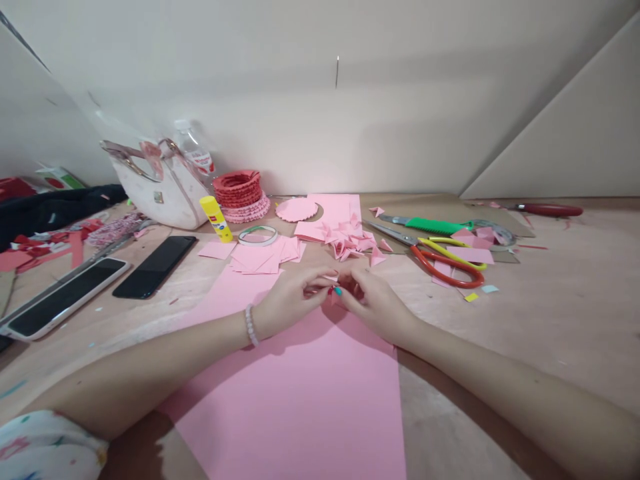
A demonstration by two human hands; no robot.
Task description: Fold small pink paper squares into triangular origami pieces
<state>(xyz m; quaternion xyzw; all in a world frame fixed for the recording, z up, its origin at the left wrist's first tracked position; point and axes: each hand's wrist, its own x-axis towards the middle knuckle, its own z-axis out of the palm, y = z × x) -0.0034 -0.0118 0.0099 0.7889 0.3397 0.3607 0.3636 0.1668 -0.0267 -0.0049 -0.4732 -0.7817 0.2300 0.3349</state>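
Observation:
My left hand (293, 300) and my right hand (373, 303) meet over a large pink paper sheet (300, 393) on the table. Both pinch a small pink paper piece (333, 285) between their fingertips; most of it is hidden by the fingers. A bead bracelet sits on my left wrist. Just beyond the hands lie a stack of pink paper squares (263, 257) and a heap of small folded pink triangles (350, 241).
Red-and-yellow scissors (440, 257), green-handled scissors (435, 225) and a red-handled tool (550, 210) lie right. A yellow glue stick (216, 219), tape roll (257, 235), pink folded rings (243, 195), white bag (155, 183) and two phones (155, 265) (63, 297) lie left.

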